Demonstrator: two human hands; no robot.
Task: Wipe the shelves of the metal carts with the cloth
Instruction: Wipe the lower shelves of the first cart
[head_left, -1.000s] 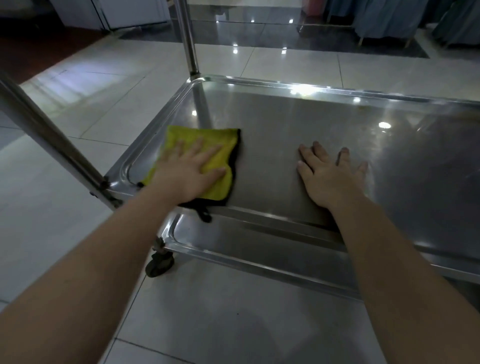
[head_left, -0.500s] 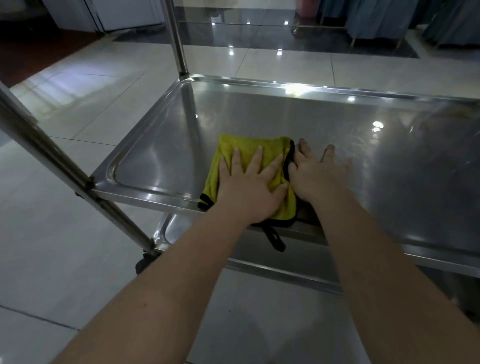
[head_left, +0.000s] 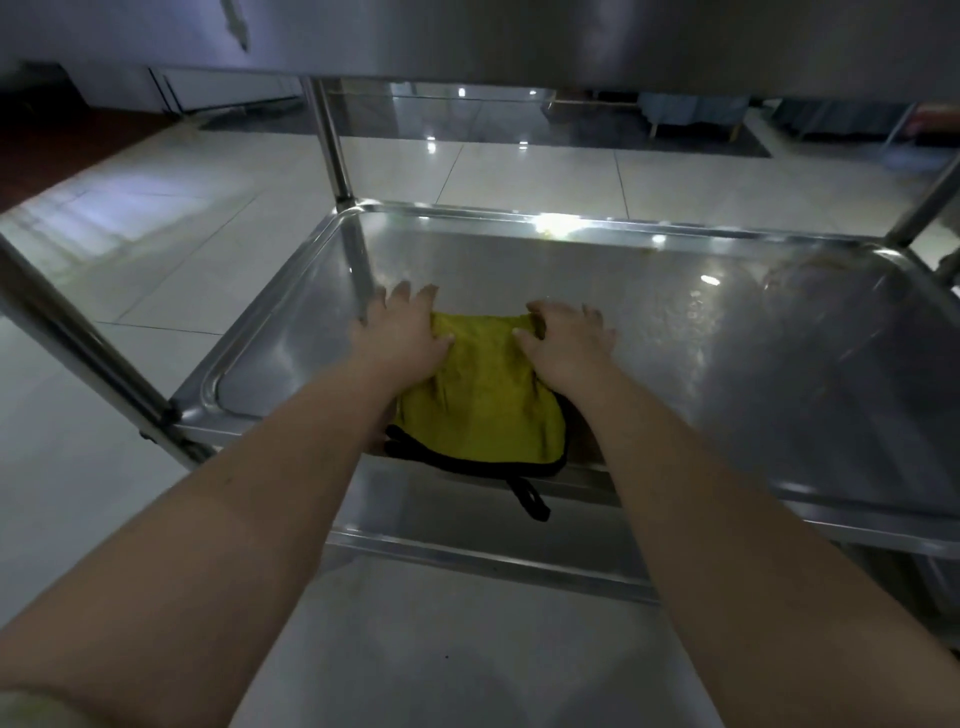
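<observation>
- Cloth (head_left: 483, 410): yellow with a black hem, lying flat on the middle shelf (head_left: 571, 223). It sits against the shelf's near rim and left of the shelf's centre.
- Left hand (head_left: 400, 332): on the cloth's far-left corner. Its fingers (head_left: 402, 293) are straight and spread, pressing down, with the tips past the cloth on the shelf's bare metal. Nothing is grasped.
- Right hand (head_left: 566, 338): on the far-right corner. Its fingers (head_left: 540, 314) are curled and appear to pinch the cloth's far edge against the thumb.
- Orientation: the cloth is close to square. I judge its longer axis to run from the shelf's near rim towards its far rim. The hands cover both far corners, so this reading is tentative.
- The hemmed edge with the black hanging loop (head_left: 530, 501) points at me. The loop dangles over the shelf's near rim.
- Risk 1: a pull towards the near rim could drag the cloth off the shelf and onto the lower shelf (head_left: 467, 639). Its near edge already overhangs.
- Risk 2: the loop may snag under the shelf's rim.
- Risk 3: uneven pressure, with one hand flat and one pinching, could bunch the cloth and leave streaks.
- Risk 4: most of the shelf right of the cloth looks smeared. It is easy to miss in this dim light.
</observation>
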